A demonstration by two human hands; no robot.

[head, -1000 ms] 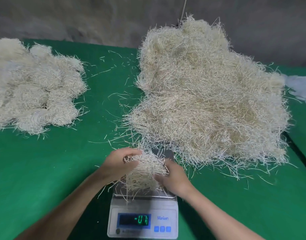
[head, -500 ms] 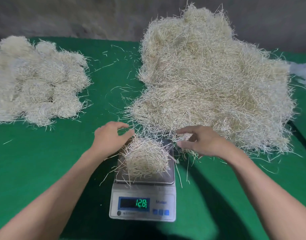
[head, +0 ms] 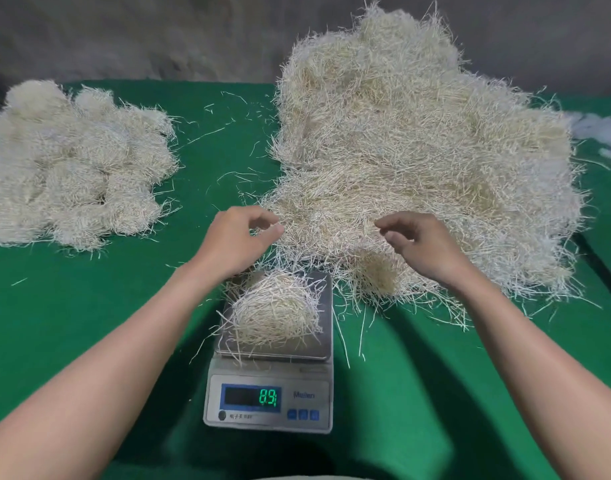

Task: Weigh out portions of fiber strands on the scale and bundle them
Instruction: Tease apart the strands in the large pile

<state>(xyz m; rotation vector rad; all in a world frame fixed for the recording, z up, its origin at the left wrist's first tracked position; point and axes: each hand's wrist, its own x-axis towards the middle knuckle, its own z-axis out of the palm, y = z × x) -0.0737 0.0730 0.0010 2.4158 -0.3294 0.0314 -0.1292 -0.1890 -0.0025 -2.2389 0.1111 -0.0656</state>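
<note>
The left hand (head: 235, 240) and right hand (head: 425, 247) are bare, as are both forearms (head: 124, 358) to the edge of view.

Scale (head: 269, 382): small grey digital unit, is sitting at the near middle of the green counter (head: 89, 306), its display glowing with green digits.
Portion of strands (head: 274, 311): pale tangled mound, is lying on the scale's steel pan, ends trailing over the edges.
Loose heap (head: 418, 161): large, is sprawling just behind the scale, to its right.
Bundles (head: 72, 164): rounded clumps, are lying well apart at far left.

Forward, loosely curled: left grip (head: 240, 239), right grip (head: 422, 245).
</note>
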